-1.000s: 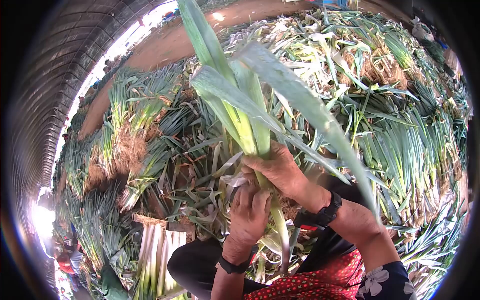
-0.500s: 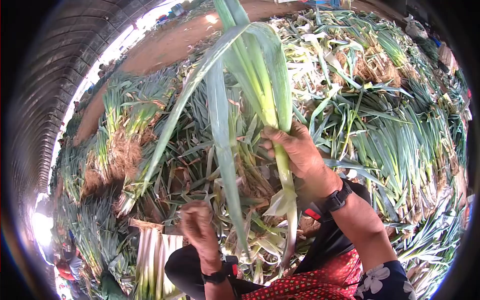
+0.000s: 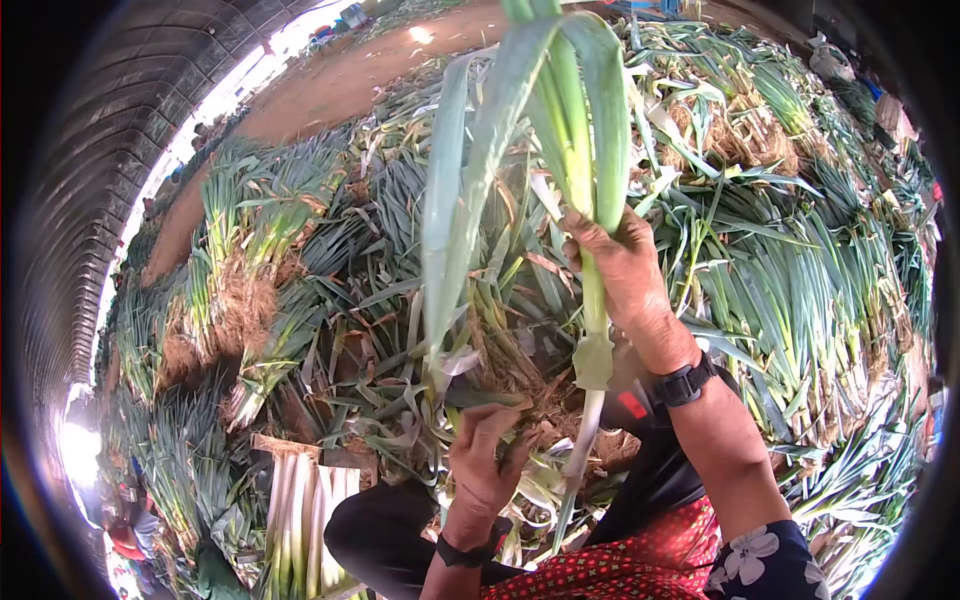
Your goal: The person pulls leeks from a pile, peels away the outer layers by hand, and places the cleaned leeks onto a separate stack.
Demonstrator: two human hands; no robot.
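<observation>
My right hand (image 3: 625, 265) is closed around the pale green stalk of a leek (image 3: 594, 300), held upright in front of me. Its broad leaves rise past the top of the view, and some fold over and hang to the left. A torn pale sheath (image 3: 592, 362) clings to the lower stalk, above the white end. My left hand (image 3: 488, 455) is to the lower left of that stalk, apart from it. Its fingers are bent, with a gap to the thumb, and I see nothing held there.
Trimmed leeks (image 3: 290, 515) lie in a row at the lower left beside a wooden strip (image 3: 287, 446). Bundled leeks with roots (image 3: 240, 300) stand behind on the left. More leeks (image 3: 790, 300) are piled on the right. Loose leaves cover the ground near my knees.
My right hand has moved the leek right and slightly up. My left hand has moved right, toward the stalk, and its fingers have loosened from a closed shape. The hanging leaves have swung.
</observation>
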